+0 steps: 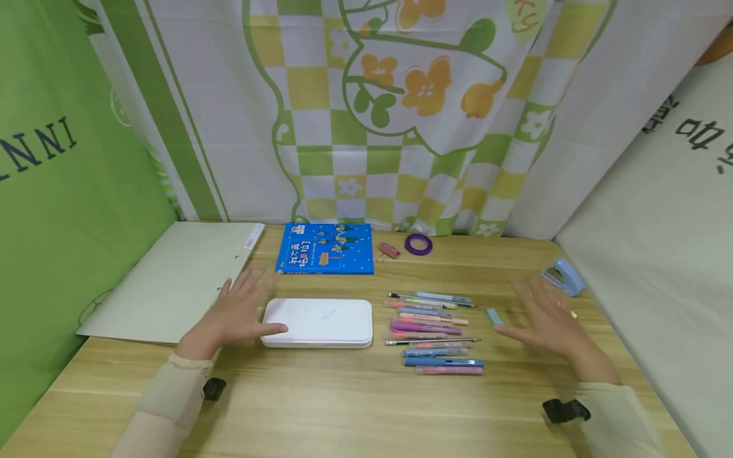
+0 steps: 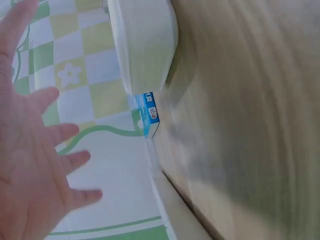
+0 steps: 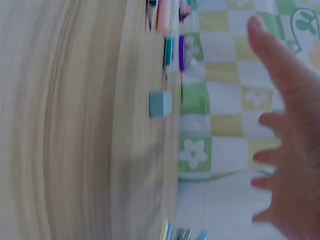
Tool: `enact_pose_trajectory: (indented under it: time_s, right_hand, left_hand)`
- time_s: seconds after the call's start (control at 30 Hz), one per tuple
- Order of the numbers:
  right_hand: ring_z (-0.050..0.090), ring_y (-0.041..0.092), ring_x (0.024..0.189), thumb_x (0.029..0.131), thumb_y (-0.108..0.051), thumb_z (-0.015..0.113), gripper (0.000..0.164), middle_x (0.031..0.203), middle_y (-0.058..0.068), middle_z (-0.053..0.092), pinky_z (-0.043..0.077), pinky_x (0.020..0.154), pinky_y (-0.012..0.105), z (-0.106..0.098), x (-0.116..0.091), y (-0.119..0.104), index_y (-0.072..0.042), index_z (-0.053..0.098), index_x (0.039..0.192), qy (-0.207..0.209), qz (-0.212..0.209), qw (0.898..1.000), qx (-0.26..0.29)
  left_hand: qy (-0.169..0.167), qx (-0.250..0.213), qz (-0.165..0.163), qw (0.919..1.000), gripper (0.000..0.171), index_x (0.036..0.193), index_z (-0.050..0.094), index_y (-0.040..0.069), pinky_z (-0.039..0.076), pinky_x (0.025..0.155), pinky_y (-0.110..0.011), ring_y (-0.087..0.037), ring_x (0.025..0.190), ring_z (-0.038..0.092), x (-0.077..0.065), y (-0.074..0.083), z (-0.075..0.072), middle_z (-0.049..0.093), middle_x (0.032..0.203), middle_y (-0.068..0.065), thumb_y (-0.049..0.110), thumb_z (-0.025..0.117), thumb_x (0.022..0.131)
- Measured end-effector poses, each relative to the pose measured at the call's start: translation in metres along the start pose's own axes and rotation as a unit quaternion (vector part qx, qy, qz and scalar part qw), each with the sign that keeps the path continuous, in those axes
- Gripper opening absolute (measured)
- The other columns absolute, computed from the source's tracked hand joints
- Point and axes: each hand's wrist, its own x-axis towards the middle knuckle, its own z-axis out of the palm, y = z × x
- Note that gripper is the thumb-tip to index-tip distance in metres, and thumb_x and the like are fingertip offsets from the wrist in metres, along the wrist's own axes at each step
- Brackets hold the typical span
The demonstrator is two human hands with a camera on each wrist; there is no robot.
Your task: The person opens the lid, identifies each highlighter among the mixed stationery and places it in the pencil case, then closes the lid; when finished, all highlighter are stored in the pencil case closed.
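Observation:
My left hand hovers with fingers spread at the left end of a white pencil case, its thumb overlapping the lid. The left wrist view shows that palm with nothing in it, beside the case. On the right, my right hand is also spread and holds nothing. Its thumb tip lies near a small teal eraser, which appears as a block in the right wrist view. Between the hands, several pens, markers and pencils lie in a column, including a purple pen.
A blue book lies behind the case, with a pink binder clip and a purple tape roll to its right. A large pale folder covers the left back. A light-blue stapler sits near the right edge. Curtains surround the table.

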Motion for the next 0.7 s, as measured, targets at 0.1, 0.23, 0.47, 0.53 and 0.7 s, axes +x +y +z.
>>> enact_pose_trajectory:
  time_s: [0.1,0.23,0.47,0.53,0.7]
  right_hand:
    - [0.022,0.053,0.13,0.078,-0.049,0.072,0.093,0.143,0.033,0.027,0.014,0.1,0.071,0.002,0.008,-0.014,0.0,0.03,0.145,0.04,-0.05,0.998,0.017]
    - [0.038,0.046,0.123,0.08,-0.04,0.073,0.077,0.135,0.025,0.043,0.03,0.096,0.065,0.007,0.023,-0.045,0.001,0.043,0.138,0.058,-0.11,0.992,0.034]
    - [0.046,0.034,0.121,0.086,-0.028,0.069,0.056,0.133,0.017,0.049,0.041,0.096,0.052,0.025,0.055,-0.114,-0.002,0.052,0.132,0.027,-0.212,0.972,0.093]
    - [0.046,0.033,0.122,0.087,-0.028,0.069,0.055,0.134,0.016,0.05,0.041,0.097,0.05,0.031,0.063,-0.135,-0.003,0.052,0.132,0.008,-0.226,0.968,0.107]
    - [0.042,0.032,0.127,0.089,-0.032,0.065,0.053,0.137,0.016,0.047,0.037,0.102,0.048,0.051,0.078,-0.182,-0.006,0.052,0.134,-0.036,-0.254,0.96,0.113]
  left_hand:
    - [0.008,-0.053,0.024,0.9983,0.104,0.151,0.022,0.014,0.014,0.104,-0.068,-0.044,0.139,0.012,-0.002,0.001,0.002,0.019,0.154,-0.018,0.067,0.065,0.073]
    - [-0.006,-0.136,0.035,0.9901,0.102,0.149,0.027,0.007,0.018,0.104,-0.066,-0.045,0.137,0.018,-0.005,0.004,0.005,0.023,0.152,-0.02,0.059,0.071,0.073]
    - [-0.053,-0.203,0.042,0.9768,0.089,0.142,0.04,0.002,0.024,0.102,-0.064,-0.048,0.133,0.025,-0.005,0.004,0.012,0.032,0.145,-0.027,0.047,0.076,0.074]
    - [-0.061,-0.209,0.042,0.9752,0.088,0.141,0.04,0.002,0.025,0.103,-0.063,-0.048,0.132,0.027,-0.003,0.001,0.015,0.034,0.145,-0.027,0.044,0.077,0.074]
    - [-0.079,-0.222,0.05,0.9705,0.088,0.141,0.04,0.002,0.024,0.104,-0.063,-0.047,0.133,0.025,-0.001,-0.007,0.021,0.031,0.146,-0.026,0.039,0.08,0.072]
